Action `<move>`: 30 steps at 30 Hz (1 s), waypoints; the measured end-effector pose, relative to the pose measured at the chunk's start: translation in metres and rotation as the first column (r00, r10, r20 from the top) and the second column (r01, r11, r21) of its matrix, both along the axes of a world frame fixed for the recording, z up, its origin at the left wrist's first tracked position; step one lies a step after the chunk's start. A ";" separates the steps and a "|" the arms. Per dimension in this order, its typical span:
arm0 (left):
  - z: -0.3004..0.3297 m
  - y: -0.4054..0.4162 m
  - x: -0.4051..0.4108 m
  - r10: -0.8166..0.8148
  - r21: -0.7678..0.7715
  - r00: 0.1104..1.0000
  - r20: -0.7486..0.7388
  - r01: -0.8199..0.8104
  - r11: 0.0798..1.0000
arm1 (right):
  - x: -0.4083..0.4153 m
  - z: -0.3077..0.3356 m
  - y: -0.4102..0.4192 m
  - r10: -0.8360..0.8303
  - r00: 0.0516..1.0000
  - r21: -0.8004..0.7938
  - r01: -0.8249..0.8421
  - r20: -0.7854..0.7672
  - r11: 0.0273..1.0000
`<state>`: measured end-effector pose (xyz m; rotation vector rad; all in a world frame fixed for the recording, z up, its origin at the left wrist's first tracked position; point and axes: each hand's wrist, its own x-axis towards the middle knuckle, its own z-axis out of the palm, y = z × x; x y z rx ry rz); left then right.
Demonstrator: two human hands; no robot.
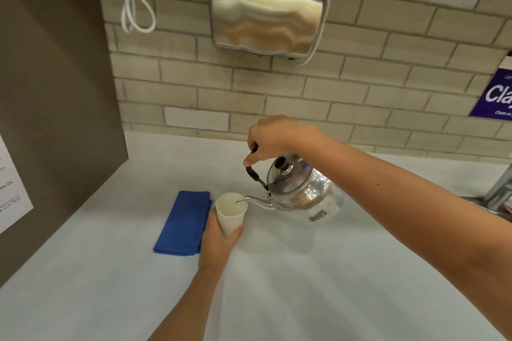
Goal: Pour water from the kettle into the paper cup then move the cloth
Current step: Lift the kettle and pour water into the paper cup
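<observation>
At the bottom centre of the frame the left forearm rises to the left hand, whose fingers are wrapped around the lower half of the paper cup; the cup is tilted slightly and sits just left of centre. Whether its base touches the white counter cannot be told. Just left of that hand, the blue cloth lies folded flat on the counter, its right edge partly behind the hand and cup. The lower part of the counter is bare on both sides of the forearm.

From the right edge the right arm crosses to the right hand, clenched around the black handle of the steel kettle. The kettle is tipped leftward, its spout tip over the cup's rim, and a thin stream enters the cup.

Farther back, the counter meets a tiled wall, with a brown side panel closing the left edge. A steel hand dryer hangs at upper centre, a purple sign at right.
</observation>
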<state>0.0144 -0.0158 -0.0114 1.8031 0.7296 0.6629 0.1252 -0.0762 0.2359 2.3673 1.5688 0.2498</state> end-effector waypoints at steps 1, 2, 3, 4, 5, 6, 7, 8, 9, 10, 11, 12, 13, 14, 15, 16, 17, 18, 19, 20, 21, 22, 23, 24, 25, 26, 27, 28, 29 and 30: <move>0.000 0.000 0.000 0.001 0.002 1.000 -0.002 -0.001 1.000 | -0.001 0.000 0.001 0.002 1.000 -0.008 -0.002 0.003 1.000; -0.001 0.000 0.000 0.002 0.005 1.000 -0.006 -0.002 1.000 | -0.001 0.000 0.002 0.004 1.000 -0.016 -0.004 0.004 1.000; -0.001 0.000 0.000 0.004 0.009 1.000 -0.011 -0.004 1.000 | -0.002 0.001 0.002 0.005 1.000 -0.024 -0.005 0.004 1.000; -0.001 0.000 0.000 0.006 0.013 1.000 -0.014 -0.006 1.000 | -0.003 0.001 0.003 0.006 1.000 -0.033 -0.006 0.004 0.999; -0.002 0.000 0.000 0.008 0.015 1.000 -0.014 -0.008 1.000 | -0.004 0.001 0.004 0.006 1.000 -0.042 -0.005 0.005 0.999; -0.002 0.000 0.000 0.009 0.014 1.000 -0.013 -0.009 1.000 | -0.005 0.001 0.005 0.004 1.000 -0.050 -0.004 0.004 0.999; -0.002 0.001 0.000 0.010 0.012 1.000 -0.011 -0.010 1.000 | -0.005 0.002 0.006 0.002 1.000 -0.054 -0.001 0.001 0.999; -0.002 0.001 0.001 0.011 0.013 1.000 -0.009 -0.011 1.000 | -0.006 0.002 0.007 0.000 1.000 -0.056 0.000 -0.002 0.998; -0.003 0.001 0.001 0.012 0.017 1.000 -0.010 -0.012 1.000 | -0.006 0.002 0.007 0.000 1.000 -0.058 0.000 -0.004 0.998; -0.003 0.002 0.001 0.012 0.022 1.000 -0.011 -0.012 1.000 | -0.006 0.002 0.008 0.001 1.000 -0.063 -0.001 -0.006 0.998; -0.003 0.002 0.001 0.012 0.025 1.000 -0.012 -0.011 1.000 | -0.007 0.002 0.009 0.001 1.000 -0.069 -0.001 -0.008 0.998; -0.003 0.002 0.001 0.011 0.026 1.000 -0.012 -0.011 1.000 | -0.007 0.002 0.010 0.000 1.000 -0.076 -0.001 -0.009 0.997; -0.004 0.002 0.001 0.011 0.027 1.000 -0.009 -0.011 1.000 | -0.008 0.002 0.011 -0.001 1.000 -0.083 0.000 -0.009 0.997; -0.004 0.002 0.001 0.012 0.027 1.000 -0.007 -0.012 1.000 | -0.009 0.002 0.011 -0.002 1.000 -0.089 0.001 -0.008 0.996; -0.004 0.002 0.002 0.013 0.027 1.000 -0.005 -0.013 1.000 | -0.009 0.002 0.012 -0.003 1.000 -0.095 0.003 -0.005 0.995; -0.003 0.002 0.002 0.013 0.028 1.000 -0.005 -0.013 1.000 | -0.010 0.002 0.013 -0.002 1.000 -0.101 0.002 -0.001 0.995; -0.003 0.002 0.002 0.013 0.030 1.000 -0.007 -0.013 0.999 | -0.010 0.002 0.013 0.001 1.000 -0.105 -0.001 0.005 0.995; -0.003 0.002 0.002 0.013 0.032 1.000 -0.009 -0.013 0.999 | -0.011 0.001 0.014 0.006 1.000 -0.107 -0.005 0.011 0.994; -0.003 0.002 0.002 0.013 0.032 1.000 -0.008 -0.012 0.999 | -0.011 0.001 0.014 0.011 1.000 -0.109 -0.009 0.017 0.994; -0.003 0.002 0.002 0.012 0.032 1.000 -0.006 -0.012 0.999 | -0.011 0.001 0.015 0.013 1.000 -0.111 -0.011 0.021 0.994; -0.003 0.002 0.002 0.011 0.033 1.000 -0.004 -0.011 0.999 | -0.012 0.001 0.016 0.015 1.000 -0.114 -0.012 0.023 0.993; -0.004 0.002 0.002 0.011 0.034 1.000 -0.003 -0.011 0.999 | -0.012 0.002 0.016 0.016 1.000 -0.117 -0.013 0.023 0.993; -0.004 0.002 0.002 0.013 0.036 1.000 -0.003 -0.013 0.999 | -0.012 0.002 0.017 0.018 1.000 -0.117 -0.015 0.024 0.993; -0.004 0.002 0.002 0.015 0.038 1.000 -0.005 -0.014 0.999 | -0.013 0.002 0.017 0.021 0.999 -0.116 -0.018 0.025 0.993; -0.004 0.002 0.002 0.016 0.041 1.000 -0.007 -0.016 0.999 | -0.013 0.003 0.017 0.025 0.999 -0.115 -0.022 0.028 0.993; -0.004 0.001 0.002 0.017 0.043 1.000 -0.009 -0.017 0.999 | -0.013 0.003 0.017 0.029 0.999 -0.116 -0.025 0.031 0.993; -0.004 0.001 0.002 0.018 0.043 1.000 -0.008 -0.018 0.999 | -0.013 0.004 0.017 0.031 0.999 -0.120 -0.027 0.033 0.992; -0.004 0.001 0.002 0.019 0.041 1.000 -0.006 -0.019 0.999 | -0.013 0.005 0.018 0.032 0.999 -0.124 -0.028 0.034 0.992; -0.004 0.001 0.002 0.020 0.040 1.000 -0.005 -0.019 0.999 | -0.013 0.005 0.018 0.032 0.999 -0.126 -0.027 0.035 0.992; -0.004 0.001 0.002 0.020 0.041 1.000 -0.007 -0.019 0.999 | -0.013 0.005 0.019 0.030 0.999 -0.126 -0.026 0.035 0.992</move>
